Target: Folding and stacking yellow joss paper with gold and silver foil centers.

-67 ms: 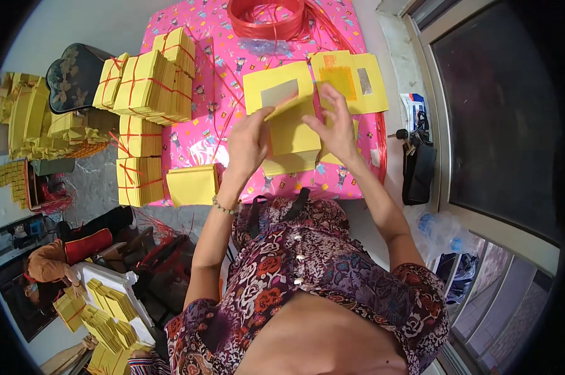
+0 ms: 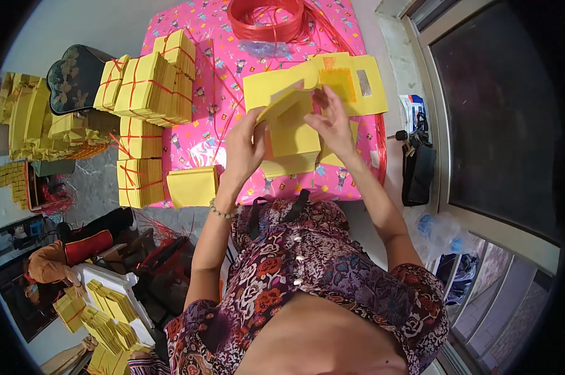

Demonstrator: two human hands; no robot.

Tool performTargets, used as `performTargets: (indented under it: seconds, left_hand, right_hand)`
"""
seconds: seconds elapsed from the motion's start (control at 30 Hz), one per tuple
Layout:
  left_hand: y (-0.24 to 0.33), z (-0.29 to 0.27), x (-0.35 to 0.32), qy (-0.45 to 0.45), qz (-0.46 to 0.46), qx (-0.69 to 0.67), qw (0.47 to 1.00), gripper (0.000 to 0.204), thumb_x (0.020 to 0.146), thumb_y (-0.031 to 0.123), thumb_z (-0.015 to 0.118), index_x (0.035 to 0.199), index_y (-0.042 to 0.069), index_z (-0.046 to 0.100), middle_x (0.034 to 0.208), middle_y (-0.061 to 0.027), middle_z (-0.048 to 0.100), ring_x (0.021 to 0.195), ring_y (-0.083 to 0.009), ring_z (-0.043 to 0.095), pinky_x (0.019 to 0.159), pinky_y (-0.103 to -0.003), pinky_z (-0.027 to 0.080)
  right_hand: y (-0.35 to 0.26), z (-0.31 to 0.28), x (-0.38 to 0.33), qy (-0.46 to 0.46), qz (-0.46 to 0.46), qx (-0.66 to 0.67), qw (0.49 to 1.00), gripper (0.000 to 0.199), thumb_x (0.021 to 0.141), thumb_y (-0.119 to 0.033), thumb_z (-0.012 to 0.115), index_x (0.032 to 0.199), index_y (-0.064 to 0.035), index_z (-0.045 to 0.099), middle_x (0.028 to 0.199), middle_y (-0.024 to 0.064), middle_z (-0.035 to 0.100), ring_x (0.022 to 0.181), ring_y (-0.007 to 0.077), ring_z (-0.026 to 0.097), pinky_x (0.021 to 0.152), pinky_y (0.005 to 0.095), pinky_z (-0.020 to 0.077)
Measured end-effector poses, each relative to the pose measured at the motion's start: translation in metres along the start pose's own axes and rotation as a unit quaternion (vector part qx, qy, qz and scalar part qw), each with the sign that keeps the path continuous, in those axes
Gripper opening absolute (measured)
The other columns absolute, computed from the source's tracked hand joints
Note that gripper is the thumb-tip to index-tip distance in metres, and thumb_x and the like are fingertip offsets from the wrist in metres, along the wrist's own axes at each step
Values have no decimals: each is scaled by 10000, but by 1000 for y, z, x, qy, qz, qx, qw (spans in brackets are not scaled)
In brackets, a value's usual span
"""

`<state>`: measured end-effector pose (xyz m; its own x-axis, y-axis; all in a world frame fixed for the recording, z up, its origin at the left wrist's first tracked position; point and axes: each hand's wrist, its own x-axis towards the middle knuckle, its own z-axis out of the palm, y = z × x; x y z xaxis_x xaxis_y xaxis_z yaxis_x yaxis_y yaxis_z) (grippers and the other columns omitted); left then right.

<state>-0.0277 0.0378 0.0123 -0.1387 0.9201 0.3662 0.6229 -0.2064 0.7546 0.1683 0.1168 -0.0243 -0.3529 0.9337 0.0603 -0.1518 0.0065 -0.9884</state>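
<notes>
A yellow paper sheet with a silvery patch point(image 2: 285, 94) is bent over above a thick stack of yellow paper point(image 2: 292, 164) on the table. My left hand point(image 2: 243, 147) pinches this sheet at its left side. Beside its right end is my right hand point(image 2: 335, 128), fingers curved and thumb held apart; the fingertips seem to touch the sheet's edge. Just beyond my right hand lie yellow sheets with an orange printed block point(image 2: 337, 84) and a silvery patch. The silvery patch on the bent sheet is partly hidden by the fold.
Red-tied yellow paper bundles point(image 2: 146, 87) are piled on the pink patterned table point(image 2: 198, 144)'s left, near a loose yellow stack point(image 2: 192, 186). A red twine coil point(image 2: 263, 25) sits at the back. At lower left, a person point(image 2: 48, 262) handles yellow paper. Keys point(image 2: 410, 140) lie right.
The sheet's far part has been raised and bent over more. My right hand has shifted slightly left and its fingers have curled toward the sheet's edge. My left hand keeps its pinch.
</notes>
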Motion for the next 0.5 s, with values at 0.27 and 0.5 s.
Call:
performTargets:
  seconds: [0.27,0.5]
  left_hand:
    - [11,-3,-5,-101,-178,-422,883,336,935,97,542,1241,-20,470,1013,-54,617,902,-98,583,752,-247,488]
    - [21,11,-4,39,20,20,999,490,785,143,709,1172,-1,446,892,-123,527,847,-253,530,769,-376,432]
  right_hand:
    - [-17,6,1,-123,-14,117,985,1066,645,-320,858,1415,-58,168,1401,122,303,1326,255,308,1092,400,275]
    - [-31,12,-16,-118,54,67,989,651,731,-235,773,1257,0,470,1157,100,582,1080,191,554,931,339,446]
